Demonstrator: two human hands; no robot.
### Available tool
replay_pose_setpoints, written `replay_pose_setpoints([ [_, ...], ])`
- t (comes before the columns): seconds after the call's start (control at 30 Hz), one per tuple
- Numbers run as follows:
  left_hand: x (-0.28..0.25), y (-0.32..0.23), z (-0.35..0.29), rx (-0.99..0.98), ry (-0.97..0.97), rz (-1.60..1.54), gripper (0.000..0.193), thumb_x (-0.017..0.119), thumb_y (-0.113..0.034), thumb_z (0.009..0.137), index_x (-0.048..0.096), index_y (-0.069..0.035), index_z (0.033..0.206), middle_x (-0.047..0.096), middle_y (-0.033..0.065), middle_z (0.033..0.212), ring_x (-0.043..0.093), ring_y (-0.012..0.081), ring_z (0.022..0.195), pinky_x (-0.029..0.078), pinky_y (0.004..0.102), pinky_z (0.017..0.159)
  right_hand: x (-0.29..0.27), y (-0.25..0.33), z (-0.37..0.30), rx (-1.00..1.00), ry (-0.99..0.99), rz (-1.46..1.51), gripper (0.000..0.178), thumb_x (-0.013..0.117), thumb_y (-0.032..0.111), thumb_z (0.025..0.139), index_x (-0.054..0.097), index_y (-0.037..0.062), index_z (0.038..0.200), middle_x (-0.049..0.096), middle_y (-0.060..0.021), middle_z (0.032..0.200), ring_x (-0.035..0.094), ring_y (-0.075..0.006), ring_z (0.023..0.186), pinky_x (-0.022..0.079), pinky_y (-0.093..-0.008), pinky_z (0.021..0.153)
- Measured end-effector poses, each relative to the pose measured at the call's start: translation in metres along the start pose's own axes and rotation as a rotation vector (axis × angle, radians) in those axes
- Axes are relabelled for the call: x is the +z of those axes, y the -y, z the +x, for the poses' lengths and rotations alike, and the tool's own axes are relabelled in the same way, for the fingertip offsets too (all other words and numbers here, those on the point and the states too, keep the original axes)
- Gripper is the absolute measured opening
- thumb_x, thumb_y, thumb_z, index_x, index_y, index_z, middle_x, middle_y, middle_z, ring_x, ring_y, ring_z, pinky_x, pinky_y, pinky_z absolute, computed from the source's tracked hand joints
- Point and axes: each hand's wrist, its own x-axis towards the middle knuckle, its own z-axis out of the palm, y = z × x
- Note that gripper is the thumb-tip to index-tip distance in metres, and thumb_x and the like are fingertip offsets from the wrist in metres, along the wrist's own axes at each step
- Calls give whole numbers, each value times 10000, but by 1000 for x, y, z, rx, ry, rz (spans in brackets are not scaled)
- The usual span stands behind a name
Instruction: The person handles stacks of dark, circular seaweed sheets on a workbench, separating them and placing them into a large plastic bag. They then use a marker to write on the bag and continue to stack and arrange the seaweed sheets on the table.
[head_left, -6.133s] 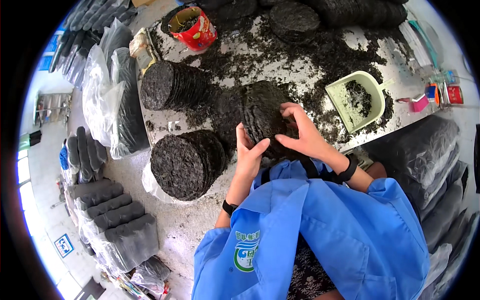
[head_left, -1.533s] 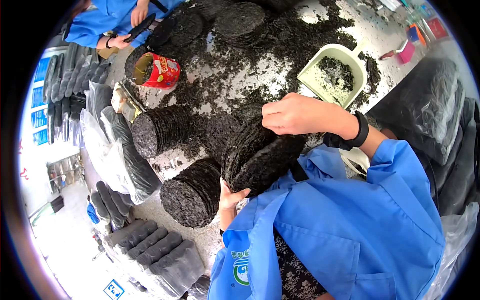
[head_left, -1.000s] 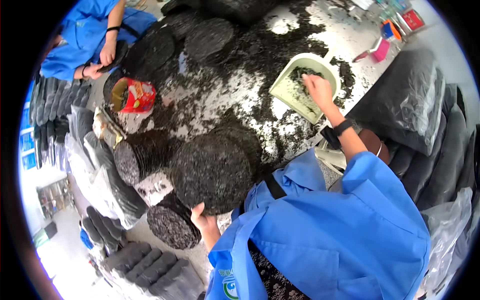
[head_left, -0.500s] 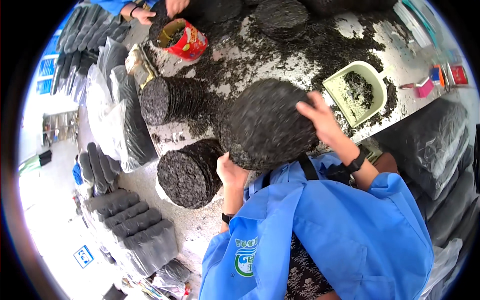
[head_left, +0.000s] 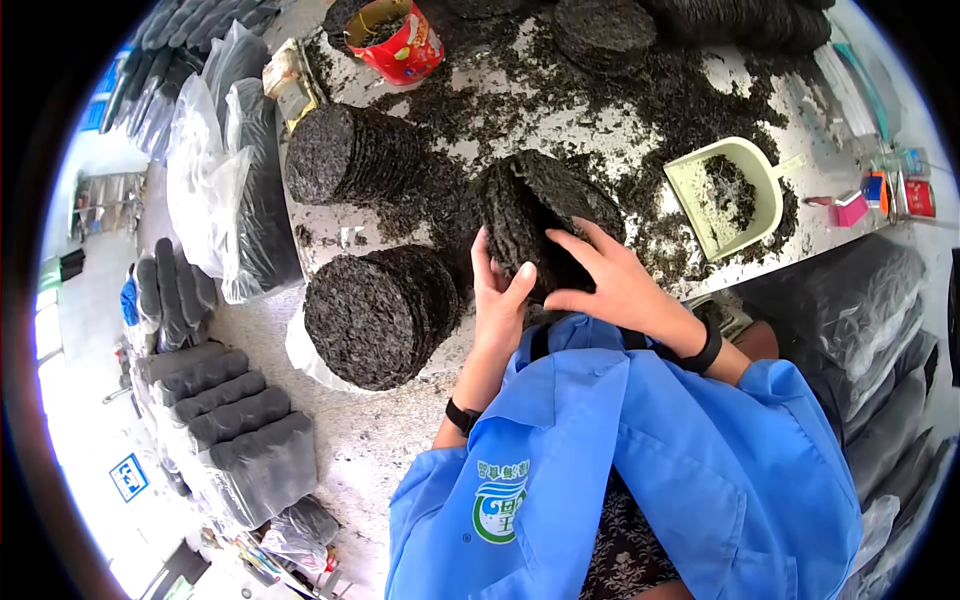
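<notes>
A bundle of round, dark dried seaweed sheets (head_left: 502, 215) stands on edge before me, with a gap between its left part and a sheet leaning away on the right. My left hand (head_left: 500, 310) holds the left part at its near edge, thumb on one side and fingers on the other. Over the gap, my right hand (head_left: 630, 290) has its fingers stretched and its thumb apart; its fingertips are against the dark sheets, and whether they pinch any is hard to see. To the left, a thick seaweed stack (head_left: 365, 325) lies on its side, with another stack (head_left: 335, 155) beyond it.
Loose seaweed crumbs litter the white table (head_left: 470, 150). A pale dustpan (head_left: 740, 235) with scraps lies at right, near a pink-handled brush (head_left: 850, 210). A red tub (head_left: 408, 55) and a flat seaweed stack (head_left: 605, 30) stand at the back. Bagged stacks (head_left: 250, 190) line the left side.
The large round seaweed bundle, broad and blurred before, now stands on edge and is parted. My right hand has come inward from its right rim. The other person's hands have left the view.
</notes>
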Motion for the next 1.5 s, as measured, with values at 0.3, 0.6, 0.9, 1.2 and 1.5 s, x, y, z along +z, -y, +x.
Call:
replay_pose_setpoints([
  [0.3,-7,-1,9,-17,8,-203,681,559,-53,842,220,-116,1430,472,80,1269,490,230,1149,419,378,962,-23,-23,-3,164,-181,100,474,600,199,768,525,-3,1190,579,-245,1089,610,-377,901,496,-398,803],
  [0.6,-59,-16,-6,-113,-85,-510,509,507,-317,796,530,-104,1258,532,99,1280,477,324,1181,342,502,1012,-79,-101,-16,429,-592,830,724,590,-13,786,284,112,1430,301,-93,1439,332,-186,1292,297,-307,1051],
  [0.9,-53,-17,-2,-94,-100,-436,501,543,-256,785,526,-36,1235,568,117,1230,517,304,1139,373,454,1007,-70,-82,-4,254,-616,273,659,563,13,823,285,77,1418,309,-114,1444,244,-226,1359,178,-340,1112],
  [1.2,-5,-14,1,13,39,73,870,675,-86,781,118,-133,1447,402,111,1324,437,246,1190,374,381,1002,-50,-40,5,70,-130,48,248,583,71,816,625,99,1059,562,-195,1121,601,-345,976,458,-374,908],
  [1.5,16,-2,12,-39,147,41,815,635,0,833,105,-130,1438,395,106,1306,426,199,1196,384,324,996,-27,-15,4,44,52,68,670,765,457,684,563,82,1202,442,-235,1266,570,-414,1026,490,-416,864],
])
